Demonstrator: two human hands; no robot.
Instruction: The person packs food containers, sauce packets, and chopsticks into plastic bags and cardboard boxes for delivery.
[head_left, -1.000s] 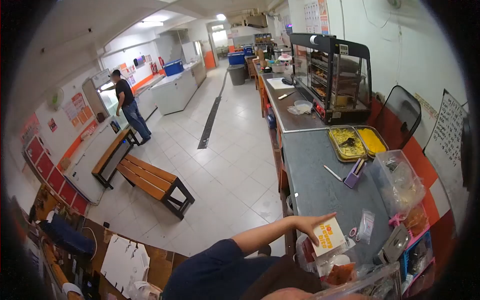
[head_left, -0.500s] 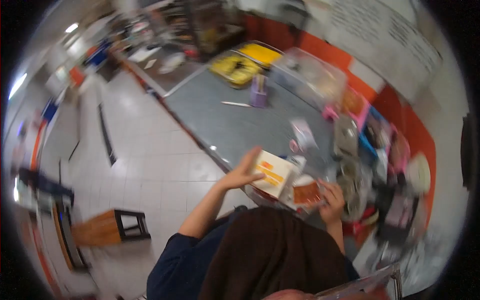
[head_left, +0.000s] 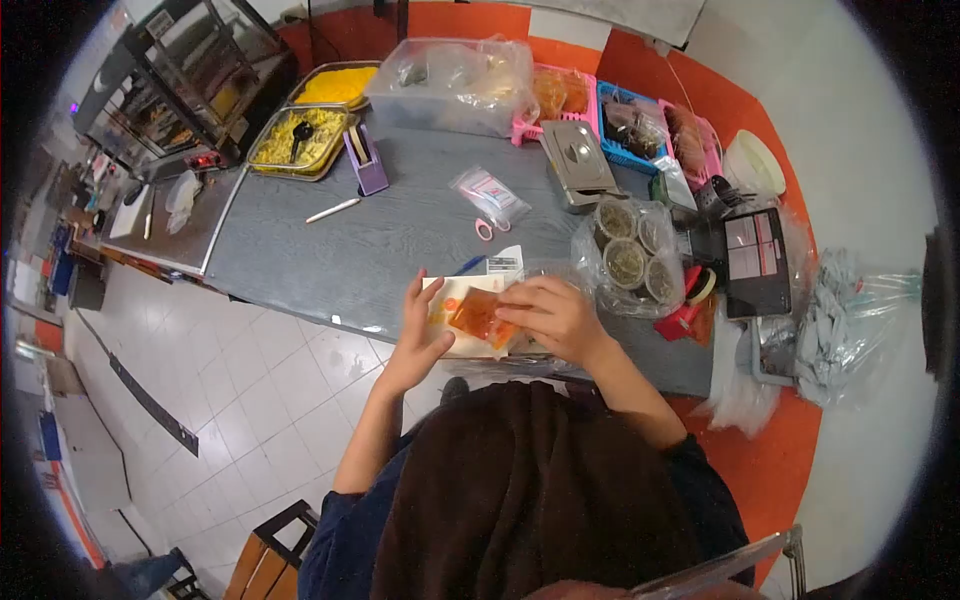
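Observation:
A white paper box (head_left: 437,301) with orange print lies at the near edge of the grey table (head_left: 300,240). Over it is a clear packet of orange-red sauce (head_left: 478,316), pinched at its right end by my right hand (head_left: 555,318). My left hand (head_left: 415,340) is at the left side of the box, thumb and fingers spread apart. A blue pen (head_left: 468,265) and a printed label (head_left: 506,262) lie just behind the box.
Pink scissors (head_left: 486,229) and a plastic bag (head_left: 490,195) lie farther back. Lidded cups in a bag (head_left: 626,258), a metal container (head_left: 580,165) and a tape dispenser (head_left: 684,306) stand right. Food trays (head_left: 296,141), a purple holder (head_left: 366,165) and a clear bin (head_left: 450,100) are behind.
The sauce packet has moved left from beside the box to over it, with my right hand. My left hand has let go of the box. The view has turned.

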